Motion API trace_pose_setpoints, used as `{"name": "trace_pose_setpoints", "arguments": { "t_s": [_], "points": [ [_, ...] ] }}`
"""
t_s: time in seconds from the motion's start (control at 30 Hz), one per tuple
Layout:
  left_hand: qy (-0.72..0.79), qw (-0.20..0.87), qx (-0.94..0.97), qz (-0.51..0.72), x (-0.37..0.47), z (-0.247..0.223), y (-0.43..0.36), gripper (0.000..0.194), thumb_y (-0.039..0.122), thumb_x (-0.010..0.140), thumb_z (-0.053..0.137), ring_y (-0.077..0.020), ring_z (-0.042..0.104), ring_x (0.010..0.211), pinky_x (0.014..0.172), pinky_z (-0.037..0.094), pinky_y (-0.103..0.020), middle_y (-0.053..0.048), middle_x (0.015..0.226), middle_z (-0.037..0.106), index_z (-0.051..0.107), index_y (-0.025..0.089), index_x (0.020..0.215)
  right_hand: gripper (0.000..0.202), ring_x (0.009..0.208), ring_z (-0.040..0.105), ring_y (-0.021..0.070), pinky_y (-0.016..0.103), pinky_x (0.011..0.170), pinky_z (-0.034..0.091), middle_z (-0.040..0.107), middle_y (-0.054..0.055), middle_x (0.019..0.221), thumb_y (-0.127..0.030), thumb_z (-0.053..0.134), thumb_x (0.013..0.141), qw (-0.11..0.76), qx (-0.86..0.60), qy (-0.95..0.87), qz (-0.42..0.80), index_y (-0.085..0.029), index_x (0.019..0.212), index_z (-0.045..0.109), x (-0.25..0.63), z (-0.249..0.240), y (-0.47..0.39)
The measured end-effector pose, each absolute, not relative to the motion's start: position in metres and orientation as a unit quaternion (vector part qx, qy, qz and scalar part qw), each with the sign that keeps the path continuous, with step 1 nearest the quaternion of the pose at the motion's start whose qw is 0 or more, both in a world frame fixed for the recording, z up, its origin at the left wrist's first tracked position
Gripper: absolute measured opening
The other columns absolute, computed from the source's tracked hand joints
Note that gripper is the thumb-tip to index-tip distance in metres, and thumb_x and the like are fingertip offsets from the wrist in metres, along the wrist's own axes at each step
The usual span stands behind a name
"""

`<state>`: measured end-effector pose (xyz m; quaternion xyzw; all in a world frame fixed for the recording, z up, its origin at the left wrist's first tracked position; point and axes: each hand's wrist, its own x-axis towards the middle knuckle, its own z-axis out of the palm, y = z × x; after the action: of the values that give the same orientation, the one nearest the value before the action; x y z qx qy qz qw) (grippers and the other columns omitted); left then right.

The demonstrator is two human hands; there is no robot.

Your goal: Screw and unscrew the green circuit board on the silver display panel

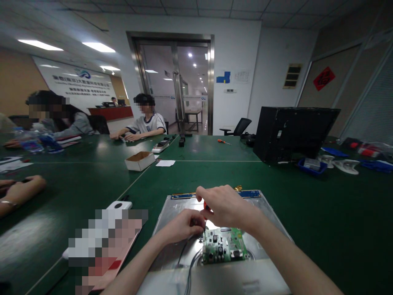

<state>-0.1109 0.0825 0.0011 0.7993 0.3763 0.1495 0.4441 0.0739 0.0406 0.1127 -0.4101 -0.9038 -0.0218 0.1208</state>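
My right hand (225, 205) is closed around the red handle of a screwdriver (206, 206), its shaft pointing down at the upper left corner of a green circuit board (227, 242). Close to the screwdriver's tip, my left hand (183, 224) has its fingers curled and pinched; what they hold, if anything, is hidden. The board lies on the silvery back of a flat display panel (164, 213). A blue circuit strip (250, 194) runs along the panel's far edge, partly behind my right hand. Dark cables (189, 266) trail from the board's left side toward me.
Left of the panel lie a white device (119, 205) and a pink sheet (132, 237). Farther off are an open box (140, 160), an orange-handled screwdriver (223, 141) and a black monitor housing (291, 133). A blue tray (312, 166) stands nearby. Other people sit around the green table (199, 170).
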Motion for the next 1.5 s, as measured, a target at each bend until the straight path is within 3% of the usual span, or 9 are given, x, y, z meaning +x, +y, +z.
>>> {"name": "trace_pose_setpoints", "arguments": {
  "t_s": [0.3,0.43,0.77,1.0,1.33,1.5],
  "points": [
    [0.379,0.436,0.802,0.154,-0.110,0.002,0.082,0.010,0.014,0.067,0.058,-0.0153,0.056,0.067,0.063,0.043,-0.023,0.002,0.070,0.064,0.065,0.016,0.075,0.026,0.069,0.061,0.0153,0.026,0.049,0.023,0.069,0.001,0.090,-0.021,0.058,0.078,0.120,-0.375,-0.919,0.014,-0.021,0.102,0.048,0.076,0.115,0.037],
    [0.380,0.433,0.801,0.160,-0.109,0.003,0.083,0.005,0.014,0.066,0.059,-0.0160,0.056,0.067,0.064,0.043,-0.024,0.002,0.068,0.063,0.063,0.015,0.069,0.014,0.071,0.062,0.0160,0.028,0.049,0.020,0.070,0.001,0.087,-0.028,0.059,0.083,0.126,-0.408,-0.904,-0.024,-0.021,0.095,0.052,0.070,0.116,0.031],
    [0.381,0.452,0.790,0.160,-0.110,0.002,0.082,0.012,0.017,0.067,0.058,-0.0167,0.059,0.071,0.065,0.046,-0.024,0.001,0.077,0.066,0.064,0.017,0.078,0.019,0.066,0.064,0.0188,0.028,0.049,0.018,0.071,0.003,0.077,-0.039,0.051,0.094,0.113,-0.450,-0.885,-0.046,-0.022,0.092,0.061,0.068,0.118,0.034],
    [0.388,0.449,0.790,0.152,-0.111,0.002,0.084,0.010,0.019,0.068,0.060,-0.0165,0.058,0.068,0.062,0.045,-0.023,0.001,0.072,0.065,0.063,0.016,0.076,0.010,0.065,0.063,0.0171,0.028,0.049,0.020,0.070,0.004,0.078,-0.028,0.053,0.090,0.102,-0.435,-0.894,-0.030,-0.020,0.095,0.056,0.067,0.120,0.032],
    [0.384,0.435,0.801,0.149,-0.110,0.006,0.081,0.010,0.015,0.066,0.058,-0.0140,0.054,0.064,0.063,0.042,-0.023,0.004,0.065,0.059,0.064,0.016,0.074,0.029,0.075,0.062,0.0184,0.027,0.052,0.029,0.069,0.004,0.091,-0.016,0.057,0.078,0.082,-0.389,-0.916,0.042,-0.019,0.106,0.048,0.087,0.125,0.033],
    [0.382,0.432,0.803,0.149,-0.111,0.004,0.082,0.009,0.015,0.067,0.057,-0.0143,0.053,0.064,0.061,0.041,-0.023,0.003,0.066,0.059,0.063,0.016,0.074,0.021,0.074,0.063,0.0182,0.027,0.053,0.030,0.069,0.003,0.087,-0.020,0.058,0.080,0.090,-0.425,-0.900,0.025,-0.020,0.099,0.050,0.081,0.124,0.031]
  ]
}}
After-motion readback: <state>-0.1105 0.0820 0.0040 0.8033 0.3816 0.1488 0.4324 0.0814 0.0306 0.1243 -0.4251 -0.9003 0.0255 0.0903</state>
